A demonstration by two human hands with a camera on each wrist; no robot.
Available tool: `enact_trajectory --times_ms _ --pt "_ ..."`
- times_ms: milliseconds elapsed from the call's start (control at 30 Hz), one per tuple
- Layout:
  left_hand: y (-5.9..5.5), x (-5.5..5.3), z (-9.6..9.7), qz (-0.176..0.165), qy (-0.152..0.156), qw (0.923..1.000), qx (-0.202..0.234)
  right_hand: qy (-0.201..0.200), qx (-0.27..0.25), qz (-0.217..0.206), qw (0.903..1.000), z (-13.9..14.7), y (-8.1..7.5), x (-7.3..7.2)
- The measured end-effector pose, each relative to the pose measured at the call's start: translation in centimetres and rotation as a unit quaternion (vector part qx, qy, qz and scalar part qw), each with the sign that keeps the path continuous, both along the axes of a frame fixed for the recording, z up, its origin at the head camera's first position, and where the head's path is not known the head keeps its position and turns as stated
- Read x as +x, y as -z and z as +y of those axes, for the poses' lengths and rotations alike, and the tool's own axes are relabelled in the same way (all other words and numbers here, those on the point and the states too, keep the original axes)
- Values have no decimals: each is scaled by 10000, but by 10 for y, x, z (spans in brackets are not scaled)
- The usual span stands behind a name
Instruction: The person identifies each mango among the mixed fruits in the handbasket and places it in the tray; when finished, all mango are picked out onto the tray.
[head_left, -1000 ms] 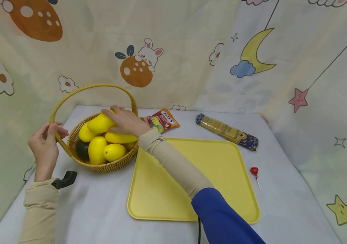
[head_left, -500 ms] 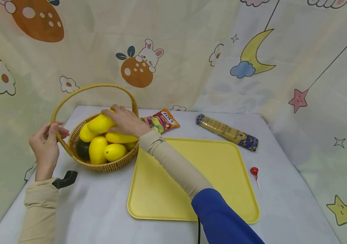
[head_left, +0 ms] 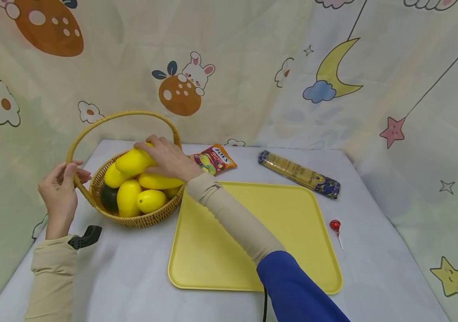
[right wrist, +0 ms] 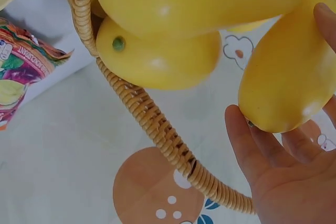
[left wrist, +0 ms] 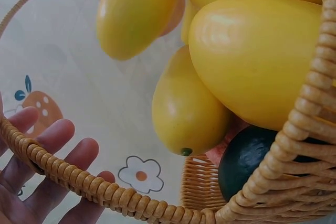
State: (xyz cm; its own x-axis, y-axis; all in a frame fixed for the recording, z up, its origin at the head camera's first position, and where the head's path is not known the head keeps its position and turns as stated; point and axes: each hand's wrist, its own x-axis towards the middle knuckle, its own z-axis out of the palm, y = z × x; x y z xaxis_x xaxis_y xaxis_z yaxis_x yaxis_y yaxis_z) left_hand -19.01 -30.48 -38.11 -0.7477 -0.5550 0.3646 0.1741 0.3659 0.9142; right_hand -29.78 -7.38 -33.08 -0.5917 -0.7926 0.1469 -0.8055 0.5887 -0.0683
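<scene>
A wicker basket (head_left: 148,220) full of yellow fruit stands at the table's left. My left hand (head_left: 60,192) holds its arched handle (head_left: 122,114) low on the left side, the fingers passing behind it in the left wrist view. On top of the pile my right hand (head_left: 168,158) grips a yellow mango (right wrist: 283,72), thumb on one side and fingertips on the other. Under it lie several more yellow mangoes (head_left: 128,199), a lemon-like fruit (head_left: 152,201) and a dark green avocado (left wrist: 247,161). Part of the gripped mango is hidden behind the right hand in the head view.
A yellow tray (head_left: 208,268) lies right of the basket, under the right forearm. Behind it are a candy bag (head_left: 214,159) and a long gold-and-blue packet (head_left: 299,174). A red lollipop (head_left: 335,225) lies right of the tray. A printed cloth (head_left: 245,89) hangs behind.
My right hand has shifted slightly up and to the right, and the mango in its grip has moved a little with it. The left hand keeps its hold on the handle.
</scene>
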Motion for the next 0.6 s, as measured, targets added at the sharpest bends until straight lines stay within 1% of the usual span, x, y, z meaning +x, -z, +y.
enact_trajectory --times_ms 200,467,600 --pt "1 1 0 21 -18 10000 -41 13 -130 97 9999 11 -6 3" --pt "2 0 -1 97 1 9999 -53 -135 -444 291 9985 33 -8 9" --pt "2 0 0 95 9 9999 -54 -139 -533 324 9980 45 -9 13"
